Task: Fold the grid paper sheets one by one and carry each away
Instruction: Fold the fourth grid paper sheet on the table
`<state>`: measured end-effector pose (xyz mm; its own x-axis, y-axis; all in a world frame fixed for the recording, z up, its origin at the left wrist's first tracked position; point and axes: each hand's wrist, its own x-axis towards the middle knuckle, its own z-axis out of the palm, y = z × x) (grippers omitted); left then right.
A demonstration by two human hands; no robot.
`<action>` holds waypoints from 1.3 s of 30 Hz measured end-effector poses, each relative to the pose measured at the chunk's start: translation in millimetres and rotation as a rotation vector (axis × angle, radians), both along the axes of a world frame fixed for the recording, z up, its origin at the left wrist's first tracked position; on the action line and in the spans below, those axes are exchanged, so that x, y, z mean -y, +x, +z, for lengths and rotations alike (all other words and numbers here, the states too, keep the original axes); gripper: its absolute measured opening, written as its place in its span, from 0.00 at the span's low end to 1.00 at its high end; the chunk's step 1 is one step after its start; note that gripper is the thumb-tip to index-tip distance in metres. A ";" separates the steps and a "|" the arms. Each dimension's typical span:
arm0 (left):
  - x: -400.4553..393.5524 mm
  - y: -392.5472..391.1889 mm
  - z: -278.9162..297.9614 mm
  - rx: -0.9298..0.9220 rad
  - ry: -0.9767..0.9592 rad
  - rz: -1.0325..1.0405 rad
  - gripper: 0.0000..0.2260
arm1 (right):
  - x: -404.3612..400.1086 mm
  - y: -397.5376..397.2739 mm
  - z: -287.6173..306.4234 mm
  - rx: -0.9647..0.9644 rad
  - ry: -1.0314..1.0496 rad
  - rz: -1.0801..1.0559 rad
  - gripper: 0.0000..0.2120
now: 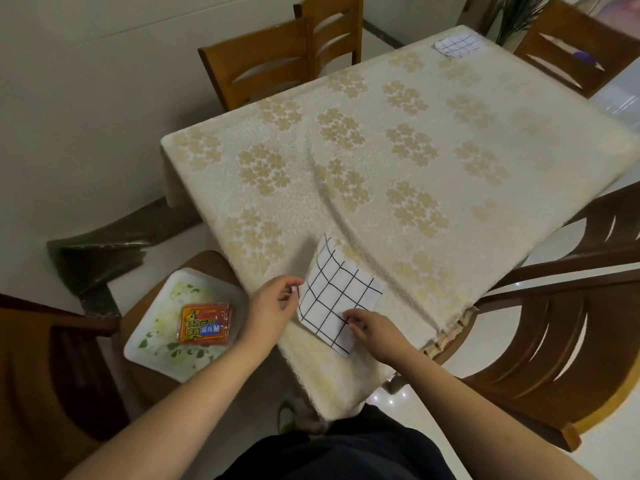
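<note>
Home dining room: table point(398, 161) under floral tablecloth, wooden dining chairs point(263, 71) around, tiled floor point(86, 116).

Head view, high, looking forward-down, close over table point(398, 157) corner.

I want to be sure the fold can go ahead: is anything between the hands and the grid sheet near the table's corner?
Nothing visible. The left hand pinches the grid sheet at its left edge, and the right hand pinches its near edge. No other object lies on it.
</note>
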<state>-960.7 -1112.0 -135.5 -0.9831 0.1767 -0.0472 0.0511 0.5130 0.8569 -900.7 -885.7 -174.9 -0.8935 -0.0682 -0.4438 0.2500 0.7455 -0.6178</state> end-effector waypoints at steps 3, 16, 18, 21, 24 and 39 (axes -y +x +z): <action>-13.1 15.4 -0.4 -0.090 -0.069 -0.119 0.10 | -6.9 2.2 -2.6 0.002 -0.056 -0.133 0.13; -46.3 52.9 -43.7 -0.063 -0.276 -0.485 0.11 | -63.5 -17.8 7.6 -0.126 -0.019 -0.602 0.13; -46.0 49.0 -47.3 -0.020 -0.249 -0.413 0.11 | -65.2 -25.5 7.0 -0.139 -0.030 -0.579 0.13; -43.6 38.7 -50.7 0.070 -0.219 -0.194 0.10 | -63.1 -38.5 5.7 -0.131 -0.022 -0.486 0.13; -40.2 29.5 -55.0 0.152 -0.293 0.008 0.11 | -55.9 -52.1 9.5 -0.109 -0.002 -0.352 0.16; -52.5 6.9 -60.1 0.370 -0.636 0.045 0.10 | -48.8 -121.1 -4.7 -0.224 0.267 0.311 0.30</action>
<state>-953.8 -1059.5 -195.6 -0.8887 -0.0353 -0.4571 -0.2165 0.9112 0.3506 -1021.8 -836.9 -179.6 -0.9246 -0.2577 -0.2804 -0.1284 0.9041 -0.4076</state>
